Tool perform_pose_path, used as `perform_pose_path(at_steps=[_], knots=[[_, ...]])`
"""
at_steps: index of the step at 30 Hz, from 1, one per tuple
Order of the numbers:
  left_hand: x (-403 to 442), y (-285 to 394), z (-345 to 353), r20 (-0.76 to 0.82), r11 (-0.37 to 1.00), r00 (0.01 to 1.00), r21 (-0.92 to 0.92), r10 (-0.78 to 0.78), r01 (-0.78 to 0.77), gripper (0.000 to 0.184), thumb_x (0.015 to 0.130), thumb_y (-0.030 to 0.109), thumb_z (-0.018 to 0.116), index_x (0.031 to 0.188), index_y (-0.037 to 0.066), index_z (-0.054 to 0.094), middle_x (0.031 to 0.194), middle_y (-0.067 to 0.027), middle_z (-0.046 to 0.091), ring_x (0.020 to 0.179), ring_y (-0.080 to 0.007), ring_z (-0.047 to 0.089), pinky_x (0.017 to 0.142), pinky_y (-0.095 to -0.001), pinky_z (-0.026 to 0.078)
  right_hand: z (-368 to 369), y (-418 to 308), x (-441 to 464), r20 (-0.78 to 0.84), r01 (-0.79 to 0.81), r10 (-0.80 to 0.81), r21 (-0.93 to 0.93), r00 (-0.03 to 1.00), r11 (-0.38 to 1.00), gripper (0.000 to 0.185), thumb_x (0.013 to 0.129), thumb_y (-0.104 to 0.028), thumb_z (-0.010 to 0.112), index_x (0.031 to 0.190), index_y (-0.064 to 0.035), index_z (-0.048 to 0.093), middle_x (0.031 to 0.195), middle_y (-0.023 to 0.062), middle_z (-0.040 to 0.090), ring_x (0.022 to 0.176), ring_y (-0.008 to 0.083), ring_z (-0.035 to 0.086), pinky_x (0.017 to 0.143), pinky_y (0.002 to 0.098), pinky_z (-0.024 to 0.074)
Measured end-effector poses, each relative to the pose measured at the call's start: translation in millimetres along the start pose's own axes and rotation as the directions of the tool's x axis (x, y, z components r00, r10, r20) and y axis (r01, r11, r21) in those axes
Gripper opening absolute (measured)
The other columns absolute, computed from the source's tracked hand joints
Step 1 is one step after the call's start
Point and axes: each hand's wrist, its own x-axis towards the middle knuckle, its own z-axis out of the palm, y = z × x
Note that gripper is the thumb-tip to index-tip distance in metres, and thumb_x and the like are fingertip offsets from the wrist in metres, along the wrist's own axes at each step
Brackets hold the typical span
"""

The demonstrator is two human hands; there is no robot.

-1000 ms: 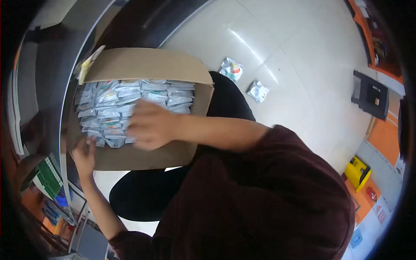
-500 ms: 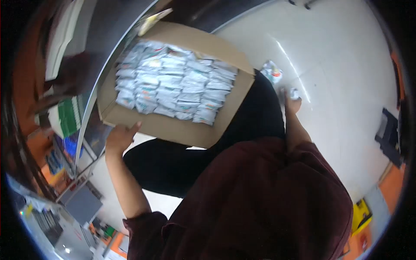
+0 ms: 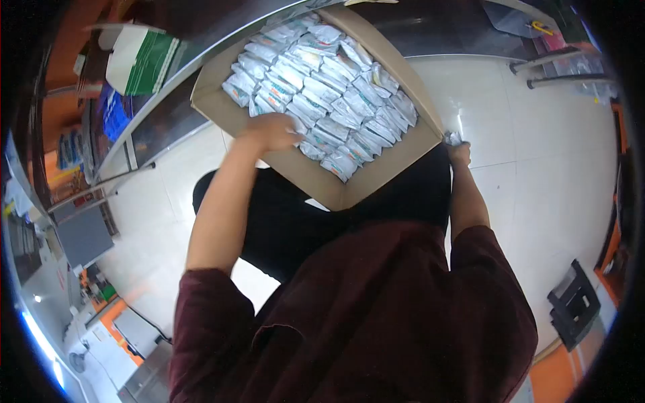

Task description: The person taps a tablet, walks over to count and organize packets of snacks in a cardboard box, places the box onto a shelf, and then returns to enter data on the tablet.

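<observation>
An open cardboard box (image 3: 269, 158) rests tilted over my lap and against the desk edge. Rows of small silver packets (image 3: 316, 87) with green and orange print fill it. My left hand (image 3: 272, 132) is over the box's near left wall, its fingertips at the closest packets. Motion blur hides whether those fingers grip one. Beyond the box's right corner, low beside my knee, my right hand (image 3: 460, 154) is closed around a crumpled silver packet (image 3: 453, 138).
The dark desk (image 3: 195, 64) with a metal edge runs along the upper left. A green and white carton (image 3: 144, 60) stands there. Metal chair or table legs (image 3: 547, 67) are at upper right. A black object (image 3: 574, 305) lies at right on the pale tiled floor (image 3: 517, 195).
My left hand has gone from the box's outer edge to over the packets. The view has turned. My right hand is now closer to the box corner, and the packet on the floor is out of sight.
</observation>
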Motion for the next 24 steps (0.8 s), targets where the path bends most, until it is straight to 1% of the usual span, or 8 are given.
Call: perform_pose_path(at_steps=[1, 3, 8, 11, 16, 19, 22, 24], knots=[[4, 21, 27, -0.105, 0.987, 0.985, 0.096, 0.139, -0.129, 0.041, 0.088, 0.035, 0.066, 0.123, 0.015, 0.07, 0.103, -0.0167, 0.074, 0.095, -0.0299, 0.072, 0.083, -0.044, 0.055, 7, 7, 8, -0.007, -0.033, 0.033, -0.029, 0.999, 0.999, 0.081, 0.071, -0.045, 0.082, 0.133, -0.0015, 0.051, 0.129, 0.0248, 0.063, 0.123, 0.04, 0.06, 0.105, 0.047, 0.0463], [13, 77, 53, 0.246, 0.934, 0.961, 0.297, 0.125, -0.198, 0.062, 0.086, 0.028, 0.062, 0.147, 0.034, 0.051, 0.123, -0.0137, 0.069, 0.113, -0.0301, 0.067, 0.09, -0.0462, 0.052, 29, 37, 30, 0.018, -0.071, 0.07, 0.045, 0.997, 0.996, 0.081, 0.072, -0.049, 0.08, 0.128, 0.0041, 0.055, 0.128, 0.0267, 0.063, 0.119, 0.04, 0.062, 0.102, 0.0463, 0.0492], [49, 94, 115, 0.327, 0.93, 0.945, 0.347, -0.003, -0.117, 0.078, 0.085, 0.03, 0.062, 0.157, 0.037, 0.032, 0.123, -0.0087, 0.07, 0.114, -0.0275, 0.067, 0.089, -0.0427, 0.053, 20, 70, -18, 0.08, -0.12, 0.099, 0.316, 0.992, 0.941, 0.083, 0.072, -0.053, 0.08, 0.117, 0.0138, 0.061, 0.116, 0.0296, 0.068, 0.108, 0.0385, 0.068, 0.092, 0.0441, 0.0526], [69, 63, 134, 0.204, 0.907, 0.973, 0.382, 0.106, -0.179, 0.077, 0.084, 0.026, 0.06, 0.156, 0.031, 0.035, 0.118, -0.0109, 0.071, 0.109, -0.0287, 0.069, 0.088, -0.0443, 0.053, 79, 158, 14, 0.0, 0.01, -0.01, 0.148, 1.0, 0.989, 0.078, 0.078, -0.057, 0.071, 0.107, 0.0146, 0.066, 0.103, 0.0322, 0.07, 0.101, 0.0415, 0.07, 0.082, 0.0465, 0.0545], [50, 79, 72, -0.098, 0.984, 0.989, 0.154, 0.107, -0.091, 0.047, 0.078, 0.023, 0.065, 0.122, 0.007, 0.063, 0.103, -0.0166, 0.073, 0.096, -0.0297, 0.072, 0.082, -0.0435, 0.055, 106, 227, -18, 0.128, 0.097, -0.101, 0.036, 0.987, 0.995, 0.055, 0.085, -0.048, 0.065, 0.097, 0.0059, 0.071, 0.097, 0.0295, 0.071, 0.096, 0.0416, 0.07, 0.08, 0.0484, 0.0544], [60, 71, 98, 0.059, 0.901, 0.998, 0.432, 0.0, -0.026, 0.047, 0.079, 0.021, 0.064, 0.123, 0.006, 0.06, 0.1, -0.0126, 0.074, 0.095, -0.0284, 0.073, 0.079, -0.0433, 0.056, 150, 276, 31, 0.268, 0.163, -0.169, 0.043, 0.948, 0.986, 0.06, 0.086, -0.046, 0.064, 0.11, 0.0089, 0.067, 0.113, 0.0299, 0.069, 0.108, 0.0403, 0.068, 0.089, 0.0479, 0.0522], [74, 63, 95, -0.128, 0.968, 0.985, 0.236, 0.117, -0.084, 0.062, 0.079, 0.024, 0.067, 0.134, 0.003, 0.048, 0.102, -0.0173, 0.073, 0.095, -0.0319, 0.072, 0.081, -0.0456, 0.056, 110, 232, 8, 0.168, 0.227, -0.227, 0.017, 0.959, 0.974, 0.045, 0.093, -0.041, 0.055, 0.101, 0.0003, 0.071, 0.1, 0.0256, 0.072, 0.097, 0.0395, 0.07, 0.08, 0.0475, 0.0546], [63, 64, 68, -0.175, 0.994, 0.982, 0.075, -0.066, 0.08, 0.065, 0.079, 0.026, 0.068, 0.136, 0.003, 0.044, 0.104, -0.0181, 0.072, 0.095, -0.0314, 0.072, 0.081, -0.0448, 0.056, 88, 206, -5, 0.162, 0.169, -0.195, 0.159, 0.967, 0.973, 0.043, 0.094, -0.038, 0.055, 0.106, 0.0007, 0.069, 0.105, 0.0263, 0.071, 0.099, 0.0397, 0.069, 0.081, 0.0482, 0.0542]])
